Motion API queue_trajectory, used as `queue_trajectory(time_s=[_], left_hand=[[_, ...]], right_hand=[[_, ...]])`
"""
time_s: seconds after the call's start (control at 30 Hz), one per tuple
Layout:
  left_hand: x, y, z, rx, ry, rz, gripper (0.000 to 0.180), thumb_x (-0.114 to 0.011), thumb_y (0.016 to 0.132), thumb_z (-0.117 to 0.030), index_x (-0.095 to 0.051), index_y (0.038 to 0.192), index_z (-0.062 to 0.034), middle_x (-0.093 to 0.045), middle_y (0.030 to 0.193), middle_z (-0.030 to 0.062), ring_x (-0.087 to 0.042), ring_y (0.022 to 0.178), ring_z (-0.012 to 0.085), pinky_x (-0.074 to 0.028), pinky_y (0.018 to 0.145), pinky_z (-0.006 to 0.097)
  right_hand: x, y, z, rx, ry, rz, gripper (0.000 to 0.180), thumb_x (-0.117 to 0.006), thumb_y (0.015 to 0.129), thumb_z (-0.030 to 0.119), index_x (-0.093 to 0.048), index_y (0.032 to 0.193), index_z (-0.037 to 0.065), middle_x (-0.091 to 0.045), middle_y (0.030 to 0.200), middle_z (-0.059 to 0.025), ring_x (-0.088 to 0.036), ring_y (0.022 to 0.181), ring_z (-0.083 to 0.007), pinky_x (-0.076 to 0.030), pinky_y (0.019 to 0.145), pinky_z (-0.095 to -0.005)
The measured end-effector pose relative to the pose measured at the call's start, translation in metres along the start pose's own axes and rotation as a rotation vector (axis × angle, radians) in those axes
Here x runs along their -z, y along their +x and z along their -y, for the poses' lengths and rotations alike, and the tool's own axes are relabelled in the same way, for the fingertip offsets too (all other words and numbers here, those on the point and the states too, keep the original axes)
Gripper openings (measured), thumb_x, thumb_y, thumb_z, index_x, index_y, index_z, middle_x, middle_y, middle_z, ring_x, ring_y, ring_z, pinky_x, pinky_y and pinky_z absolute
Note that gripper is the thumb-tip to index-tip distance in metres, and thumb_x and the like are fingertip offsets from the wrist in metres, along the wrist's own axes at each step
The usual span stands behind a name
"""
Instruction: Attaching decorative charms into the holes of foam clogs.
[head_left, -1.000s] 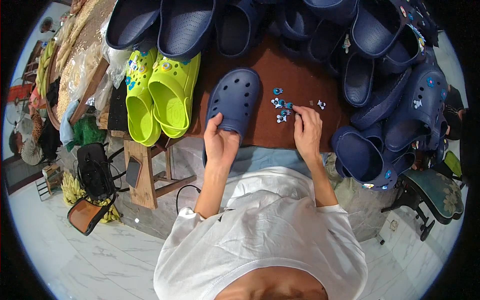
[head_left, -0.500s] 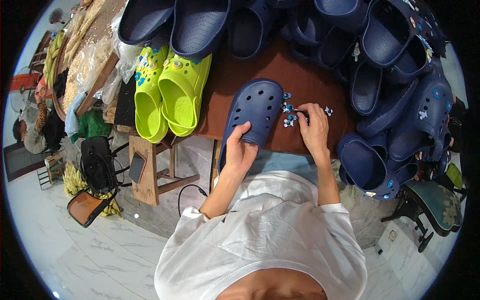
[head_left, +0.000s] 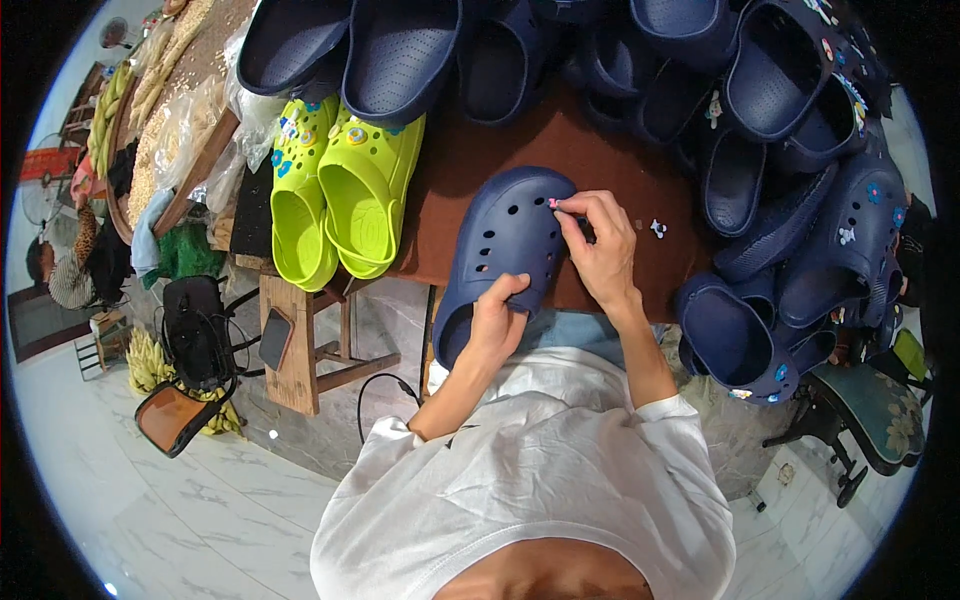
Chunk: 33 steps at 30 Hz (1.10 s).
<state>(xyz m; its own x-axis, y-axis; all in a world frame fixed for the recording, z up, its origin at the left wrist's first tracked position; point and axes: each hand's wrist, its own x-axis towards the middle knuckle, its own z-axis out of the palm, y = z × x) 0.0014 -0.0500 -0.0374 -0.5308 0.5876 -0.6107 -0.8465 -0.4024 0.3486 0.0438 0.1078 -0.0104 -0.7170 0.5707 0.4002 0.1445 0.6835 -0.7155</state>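
Observation:
My left hand (head_left: 497,318) grips a navy clog (head_left: 507,235) by its opening, thumb on the upper and fingers inside. The clog's toe points away from me, and its perforated upper faces up. Between the thumb and fingertips of my right hand (head_left: 603,250) is a small pink shoe charm (head_left: 554,203), at a hole on the right side of the toe. Whether its stem sits in the hole cannot be made out. Right of that hand, a white-and-dark charm (head_left: 658,229) lies on the brown cloth (head_left: 650,180). The clog and my hand cover the spot where other charms lay.
Two lime-green clogs (head_left: 358,200) with charms stand at the left of the cloth. Navy clogs (head_left: 400,60) line the far side, and more are heaped at the right (head_left: 735,335). A wooden stool (head_left: 290,345) and a black-framed chair (head_left: 195,330) stand at lower left.
My right hand has come up from the charms on the cloth to the clog's toe, now with a pink charm. The clog has turned and shifted slightly right, covering the charm cluster.

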Motion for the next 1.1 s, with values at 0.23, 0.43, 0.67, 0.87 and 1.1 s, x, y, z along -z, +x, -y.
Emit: queue_trajectory(time_s=[0.23,0.43,0.67,0.87,1.1], left_hand=[[-0.014,-0.019,0.004,-0.11,0.313,-0.031,0.031,-0.059,0.076,0.003,-0.054,0.106,-0.0024,-0.058,0.097,0.0053,-0.058,0.087,0.0166,-0.046,0.08,0.031],[-0.003,-0.021,-0.002,-0.114,0.513,-0.034,0.031,-0.06,0.075,0.002,-0.054,0.105,-0.0033,-0.057,0.096,0.0041,-0.056,0.086,0.015,-0.045,0.078,0.03],[-0.022,-0.037,-0.028,-0.118,0.822,-0.052,0.034,-0.064,0.07,-0.005,-0.056,0.103,-0.0023,-0.056,0.095,0.0032,-0.053,0.085,0.0146,-0.043,0.078,0.028],[-0.026,-0.043,-0.031,-0.139,0.907,-0.018,0.036,-0.064,0.07,-0.009,-0.056,0.104,-0.0016,-0.056,0.095,0.0032,-0.052,0.085,0.0146,-0.042,0.078,0.028],[-0.032,-0.052,-0.039,-0.042,1.067,0.004,0.038,-0.061,0.073,-0.01,-0.053,0.109,0.0003,-0.054,0.1,0.0066,-0.052,0.087,0.0161,-0.045,0.076,0.029]], right_hand=[[-0.001,-0.003,-0.003,0.065,0.093,-0.014,0.012,-0.068,0.077,0.002,-0.062,0.087,0.005,-0.062,0.087,-0.0078,-0.061,0.081,-0.0253,-0.048,0.071,-0.0354],[0.001,-0.007,-0.007,0.197,0.137,0.049,0.014,-0.069,0.077,0.003,-0.065,0.091,0.005,-0.063,0.089,-0.0092,-0.06,0.08,-0.0261,-0.048,0.071,-0.035],[0.016,-0.004,-0.013,-0.061,0.313,0.181,0.021,-0.072,0.077,0.008,-0.064,0.096,0.005,-0.062,0.093,-0.0066,-0.058,0.088,-0.0209,-0.046,0.078,-0.0315],[0.024,-0.006,-0.018,-0.262,0.428,0.388,0.044,-0.07,0.081,0.016,-0.056,0.121,0.005,-0.056,0.116,-0.0107,-0.057,0.106,-0.023,-0.046,0.09,-0.0346],[0.032,-0.006,-0.017,-0.313,0.471,0.574,0.053,-0.064,0.087,0.017,-0.046,0.135,0.006,-0.047,0.135,-0.0122,-0.046,0.124,-0.0249,-0.04,0.1,-0.038]])
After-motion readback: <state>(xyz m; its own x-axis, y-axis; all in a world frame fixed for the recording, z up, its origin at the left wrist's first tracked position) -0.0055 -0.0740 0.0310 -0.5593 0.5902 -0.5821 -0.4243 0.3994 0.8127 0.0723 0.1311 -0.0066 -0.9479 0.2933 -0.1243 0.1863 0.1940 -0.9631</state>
